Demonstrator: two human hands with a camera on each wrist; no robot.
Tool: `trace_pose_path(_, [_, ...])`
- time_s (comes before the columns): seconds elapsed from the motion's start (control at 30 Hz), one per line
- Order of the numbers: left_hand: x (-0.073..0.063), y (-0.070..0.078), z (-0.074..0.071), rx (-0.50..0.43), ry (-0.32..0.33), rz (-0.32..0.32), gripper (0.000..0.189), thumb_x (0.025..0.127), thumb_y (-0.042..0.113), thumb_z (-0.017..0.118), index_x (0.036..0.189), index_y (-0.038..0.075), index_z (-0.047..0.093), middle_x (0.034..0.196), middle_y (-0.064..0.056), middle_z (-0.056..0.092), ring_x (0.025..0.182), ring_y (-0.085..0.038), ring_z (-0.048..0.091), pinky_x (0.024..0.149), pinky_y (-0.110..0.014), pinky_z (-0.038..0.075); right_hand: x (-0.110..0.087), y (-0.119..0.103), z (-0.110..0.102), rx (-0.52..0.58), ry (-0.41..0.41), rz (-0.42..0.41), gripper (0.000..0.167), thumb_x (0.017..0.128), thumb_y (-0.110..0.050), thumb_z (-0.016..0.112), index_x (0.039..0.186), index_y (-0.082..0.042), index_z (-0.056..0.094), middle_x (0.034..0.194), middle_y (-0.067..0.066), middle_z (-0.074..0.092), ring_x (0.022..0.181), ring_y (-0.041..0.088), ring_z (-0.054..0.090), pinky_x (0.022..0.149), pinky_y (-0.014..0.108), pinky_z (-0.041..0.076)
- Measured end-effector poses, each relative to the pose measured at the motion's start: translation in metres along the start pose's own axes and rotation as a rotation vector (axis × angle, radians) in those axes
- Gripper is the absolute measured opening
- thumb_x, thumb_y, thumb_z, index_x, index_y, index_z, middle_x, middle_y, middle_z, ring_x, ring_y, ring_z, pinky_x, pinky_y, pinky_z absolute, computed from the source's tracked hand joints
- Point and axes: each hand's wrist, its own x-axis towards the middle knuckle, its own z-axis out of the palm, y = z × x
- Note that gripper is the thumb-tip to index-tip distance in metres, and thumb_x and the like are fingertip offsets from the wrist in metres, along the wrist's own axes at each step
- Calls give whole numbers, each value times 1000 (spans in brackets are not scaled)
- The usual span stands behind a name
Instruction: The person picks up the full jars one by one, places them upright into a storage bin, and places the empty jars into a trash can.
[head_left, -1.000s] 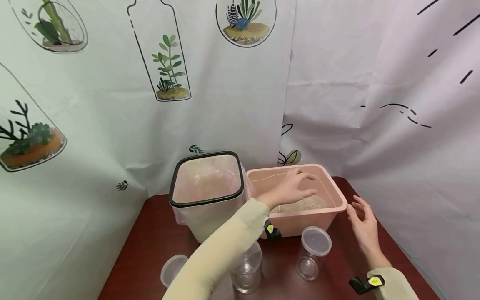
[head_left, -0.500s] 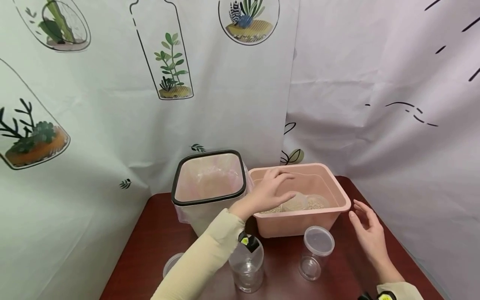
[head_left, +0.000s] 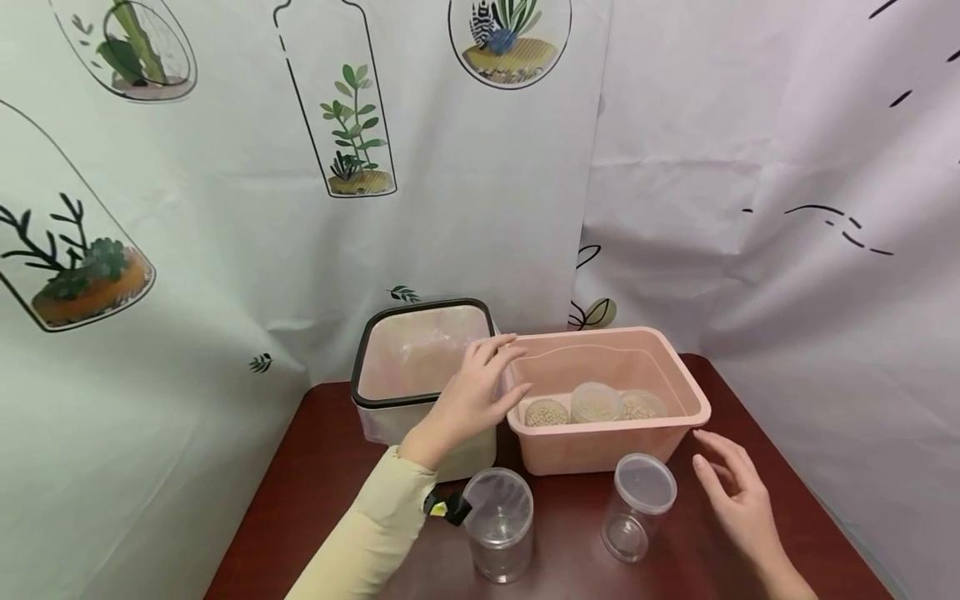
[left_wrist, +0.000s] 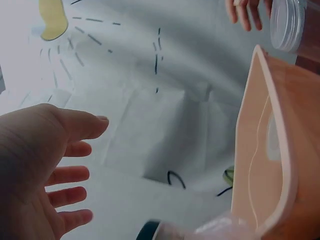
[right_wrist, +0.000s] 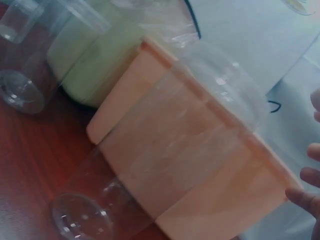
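My left hand (head_left: 468, 396) hangs in the air at the right rim of the trash bin (head_left: 420, 314), fingers spread and holding nothing. In the left wrist view, that hand (left_wrist: 40, 160) shows empty. My right hand (head_left: 742, 508) is beside the right front corner of the pink plastic tub (head_left: 592, 450), fingers loosely bent around nothing. Inside the tub lie several clear round jars of pale beans or pellets, including the middle jar (head_left: 596, 402). On the table stand two clear jars: the left jar (head_left: 501, 529) near my left sleeve, the right jar (head_left: 637, 504) near my right hand.
The bin is lined with a thin pinkish bag and has a black rim. A dark red table (head_left: 300, 475) carries everything. Behind it hangs a white cloth (head_left: 480, 208) printed with plants in glass vessels.
My left hand has moved left, from over the tub to the bin's rim, uncovering the jars inside. My right hand has lowered slightly near the tub's corner. The view has shifted a little.
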Motion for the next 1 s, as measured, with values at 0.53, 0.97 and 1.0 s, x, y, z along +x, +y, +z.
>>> trace_pose_path(0.53, [-69,-29,-26,126,251,-146,45,77,19,77,114,0,60,127,-21,47,117,-38,40,89,-47,42,-28,6,17,54,-94,-278,49,68,26,61,115,15,54,122,22,49,115,11,47,84,11,41])
trace_pose_path(0.97, [-112,-58,-43,236,363,-354,43,79,17,75,115,1,60,130,-25,43,120,-42,33,75,-53,47,-43,41,24,40,-176,-216,66,66,20,69,128,10,48,131,17,44,116,9,45,84,10,40])
trace_pose_path(1.0, [-114,-59,-44,239,369,-380,42,79,18,74,115,1,60,130,-25,43,121,-42,32,75,-53,47,-43,41,24,48,-178,-229,68,66,19,69,129,10,46,130,17,44,115,9,45,84,11,40])
